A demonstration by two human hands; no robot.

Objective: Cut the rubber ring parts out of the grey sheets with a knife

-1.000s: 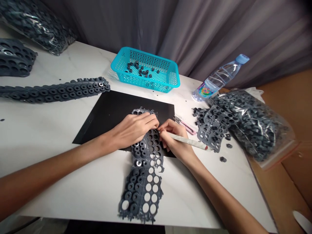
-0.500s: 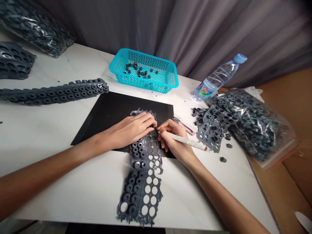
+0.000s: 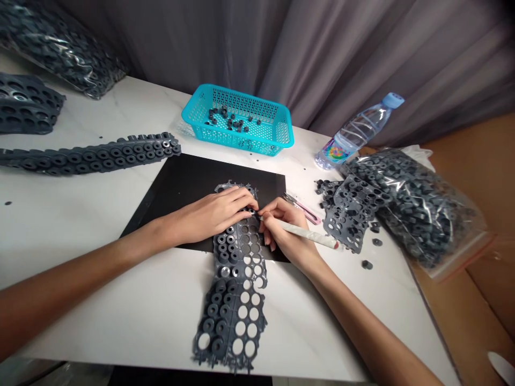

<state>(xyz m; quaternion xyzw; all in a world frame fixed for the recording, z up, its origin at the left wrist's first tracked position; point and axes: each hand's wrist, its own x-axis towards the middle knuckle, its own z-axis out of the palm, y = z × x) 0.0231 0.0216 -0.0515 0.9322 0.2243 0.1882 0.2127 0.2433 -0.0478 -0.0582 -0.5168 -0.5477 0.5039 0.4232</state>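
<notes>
A long dark grey rubber sheet (image 3: 231, 295) runs toward me over the black mat's near edge. Its left rows hold thick ring-shaped pieces, while many holes on the right side are bare. My left hand (image 3: 225, 212) lies across the sheet's far part, fingers bent and closed with thumb and fingertips at a ring piece. In my right hand (image 3: 284, 222) is a slim white pen-shaped tool (image 3: 308, 232) with a red end, gripped like a pen. Its tip meets the sheet beside my left fingertips and is hidden.
The black mat (image 3: 193, 177) lies on a white table. Beyond it is a turquoise basket (image 3: 237, 143) with small dark pieces. To the right are a pink cutter (image 3: 303, 209), a water bottle (image 3: 358, 131), rubber scrap (image 3: 354, 209) and a filled bag (image 3: 422, 209). Another rubber strip (image 3: 96, 155) lies left.
The view has shifted slightly. My left fingertips have drawn back a little, so a ring piece shows beside them. Both hands stay at the same part of the sheet.
</notes>
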